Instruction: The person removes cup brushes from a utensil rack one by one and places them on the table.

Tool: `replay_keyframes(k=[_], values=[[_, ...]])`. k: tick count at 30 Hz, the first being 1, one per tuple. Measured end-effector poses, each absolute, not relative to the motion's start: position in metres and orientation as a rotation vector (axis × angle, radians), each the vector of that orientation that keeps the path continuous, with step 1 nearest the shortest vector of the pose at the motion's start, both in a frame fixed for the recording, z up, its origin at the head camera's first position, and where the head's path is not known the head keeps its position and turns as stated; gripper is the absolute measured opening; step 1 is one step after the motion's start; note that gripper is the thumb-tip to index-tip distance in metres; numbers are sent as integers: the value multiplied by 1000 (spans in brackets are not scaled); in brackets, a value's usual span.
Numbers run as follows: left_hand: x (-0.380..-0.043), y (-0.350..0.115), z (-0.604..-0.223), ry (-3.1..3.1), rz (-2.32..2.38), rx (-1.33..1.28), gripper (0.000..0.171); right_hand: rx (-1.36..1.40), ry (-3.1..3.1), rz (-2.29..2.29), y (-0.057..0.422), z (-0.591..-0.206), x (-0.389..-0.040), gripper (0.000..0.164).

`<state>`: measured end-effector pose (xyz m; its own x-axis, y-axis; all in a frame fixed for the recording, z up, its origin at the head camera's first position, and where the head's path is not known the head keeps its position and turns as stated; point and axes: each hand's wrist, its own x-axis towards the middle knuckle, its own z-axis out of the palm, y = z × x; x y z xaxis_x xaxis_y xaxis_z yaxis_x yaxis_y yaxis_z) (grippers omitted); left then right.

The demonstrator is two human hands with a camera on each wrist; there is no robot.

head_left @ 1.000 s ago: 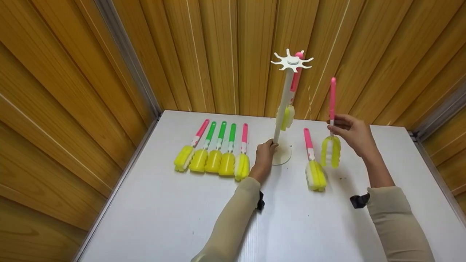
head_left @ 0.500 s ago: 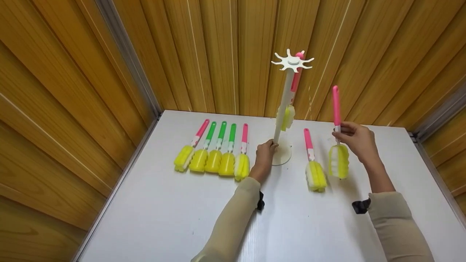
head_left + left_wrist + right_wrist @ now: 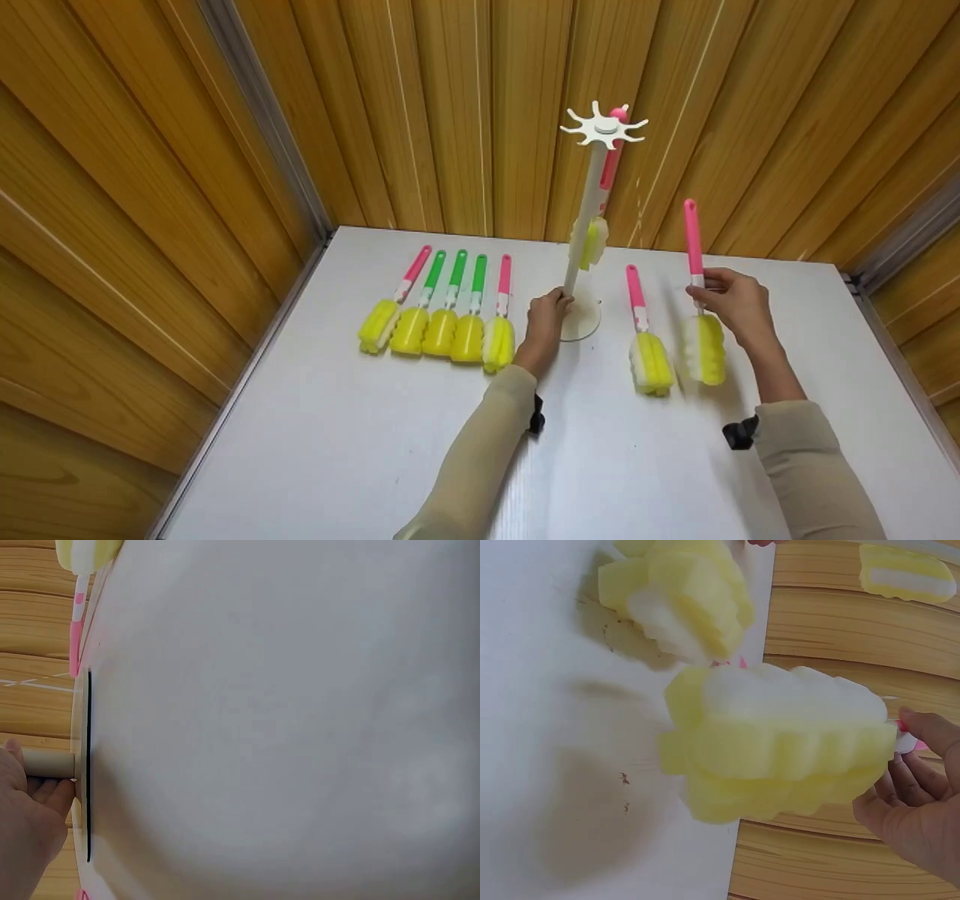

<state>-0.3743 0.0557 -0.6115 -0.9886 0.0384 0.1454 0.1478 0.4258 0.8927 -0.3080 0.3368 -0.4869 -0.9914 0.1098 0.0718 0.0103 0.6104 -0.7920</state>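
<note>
My right hand [image 3: 739, 306] pinches a pink-handled sponge bottle brush [image 3: 705, 349] at its white neck. It stands handle up, and in the right wrist view a shadow lies on the table beside its yellow and white sponge head [image 3: 780, 742]. Low on the white stand's pole [image 3: 583, 225], just above the round base [image 3: 581, 322], my left hand [image 3: 546, 322] grips it. A star-shaped hook top [image 3: 604, 129] crowns that pole. From one rear hook hangs another pink-handled bottle brush [image 3: 611, 169]. Just left of the held brush, a pink-handled brush [image 3: 651, 362] lies on the table.
Left of the stand, several bottle brushes [image 3: 439, 330] lie in a row on the white table [image 3: 322, 450], some with green handles and some with pink. Wood-look panel walls [image 3: 450, 112] rise behind and at both sides.
My right hand has lowered the pink-handled bottle brush toward the table, moving slightly right, and the brush has turned a little. My left hand stays on the pole.
</note>
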Motion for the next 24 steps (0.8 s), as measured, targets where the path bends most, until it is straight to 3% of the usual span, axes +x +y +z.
replay_keyframes(k=[24], values=[[-374,54,-612,-2560,-1711,-159,25,-346,-2952,1184,340,-528,-320,53]])
